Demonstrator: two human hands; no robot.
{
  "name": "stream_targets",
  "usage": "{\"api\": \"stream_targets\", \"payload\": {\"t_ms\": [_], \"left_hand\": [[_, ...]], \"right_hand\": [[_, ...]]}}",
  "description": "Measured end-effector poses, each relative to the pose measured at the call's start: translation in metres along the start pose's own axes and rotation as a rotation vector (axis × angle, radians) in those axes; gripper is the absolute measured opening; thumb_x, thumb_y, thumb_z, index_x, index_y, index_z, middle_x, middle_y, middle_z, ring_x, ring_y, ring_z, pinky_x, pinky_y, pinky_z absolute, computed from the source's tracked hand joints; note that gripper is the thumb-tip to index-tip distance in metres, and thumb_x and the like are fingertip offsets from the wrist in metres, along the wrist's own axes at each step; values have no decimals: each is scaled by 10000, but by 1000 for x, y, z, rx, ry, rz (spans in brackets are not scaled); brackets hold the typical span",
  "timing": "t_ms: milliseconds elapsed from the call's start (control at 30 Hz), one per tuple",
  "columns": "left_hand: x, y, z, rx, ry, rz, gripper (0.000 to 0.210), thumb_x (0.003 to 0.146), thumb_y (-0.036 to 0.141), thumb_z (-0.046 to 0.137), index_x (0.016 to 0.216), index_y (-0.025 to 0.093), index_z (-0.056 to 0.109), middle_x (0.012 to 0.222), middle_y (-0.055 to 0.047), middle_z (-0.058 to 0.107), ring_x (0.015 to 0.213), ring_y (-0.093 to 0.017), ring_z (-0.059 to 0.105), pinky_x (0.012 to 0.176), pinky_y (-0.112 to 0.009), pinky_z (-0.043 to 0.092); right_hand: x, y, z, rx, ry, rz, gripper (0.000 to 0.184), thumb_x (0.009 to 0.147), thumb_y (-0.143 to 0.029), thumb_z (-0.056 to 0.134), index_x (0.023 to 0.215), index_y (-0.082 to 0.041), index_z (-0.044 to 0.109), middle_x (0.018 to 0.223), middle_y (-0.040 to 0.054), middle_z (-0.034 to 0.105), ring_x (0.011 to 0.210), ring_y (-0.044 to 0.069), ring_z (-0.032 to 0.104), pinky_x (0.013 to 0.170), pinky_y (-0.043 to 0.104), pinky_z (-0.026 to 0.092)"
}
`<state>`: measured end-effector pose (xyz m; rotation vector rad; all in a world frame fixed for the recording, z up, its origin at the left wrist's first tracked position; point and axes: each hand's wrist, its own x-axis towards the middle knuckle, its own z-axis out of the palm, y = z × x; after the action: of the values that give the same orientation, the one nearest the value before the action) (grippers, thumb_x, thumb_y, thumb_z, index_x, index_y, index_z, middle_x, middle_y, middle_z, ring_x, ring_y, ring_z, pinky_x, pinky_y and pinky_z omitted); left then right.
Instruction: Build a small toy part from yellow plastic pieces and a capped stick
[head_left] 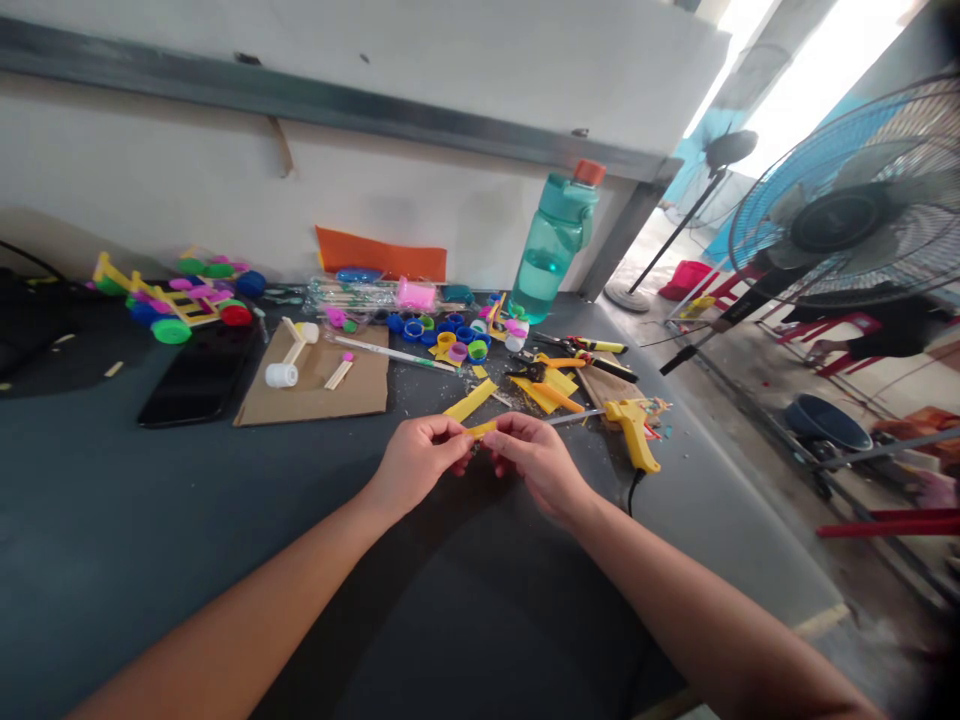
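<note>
Between left hand (pixel 421 455) and right hand (pixel 538 460), small yellow strip (pixel 481 430), pinched by both.

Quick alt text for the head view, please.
The left hand and right hand pinch a small yellow piece over a dark table. Beyond are cardboard, coloured caps and a teal bottle; a yellow glue gun lies at right.

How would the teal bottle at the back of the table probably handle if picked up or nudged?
The bottle would probably tip if pushed near the top, being tall and narrow. Its liquid sits low, so it may feel bottom-heavy and slosh when lifted.
</note>
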<state>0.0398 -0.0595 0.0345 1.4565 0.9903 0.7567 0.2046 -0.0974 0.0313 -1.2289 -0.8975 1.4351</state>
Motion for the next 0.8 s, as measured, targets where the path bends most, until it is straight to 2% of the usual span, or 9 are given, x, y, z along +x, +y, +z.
{"api": "stream_targets", "payload": {"t_ms": [300,467,633,800], "left_hand": [[1,-4,1,-62,-36,-39,223,786,345,606,708,148,675,638,-22,640,584,-131,581,567,-236,490],[1,-5,-1,-64,-45,-32,234,801,354,590,744,149,687,662,-24,646,610,-136,590,554,-232,499],[0,0,0,11,-21,-6,191,786,323,620,723,151,674,652,-8,631,573,-110,559,558,-218,491],[0,2,1,-11,5,-18,163,772,303,629,730,149,667,661,-5,625,592,-111,561,557,-213,490]], "right_hand": [[0,-2,1,-44,87,-10,237,631,-354,770,654,-167,626,561,-28,572,494,85,477,458,209,379],[1,-2,-3,-38,94,-17,216,645,-337,754,660,-165,625,609,-7,624,494,82,479,465,213,372],[1,-1,-4,-40,85,-27,191,659,-310,744,660,-162,623,600,-15,609,495,77,475,472,208,366],[1,-1,-3,-54,85,-53,189,649,-299,752,672,-164,622,580,-26,589,491,77,468,480,211,362]]}}
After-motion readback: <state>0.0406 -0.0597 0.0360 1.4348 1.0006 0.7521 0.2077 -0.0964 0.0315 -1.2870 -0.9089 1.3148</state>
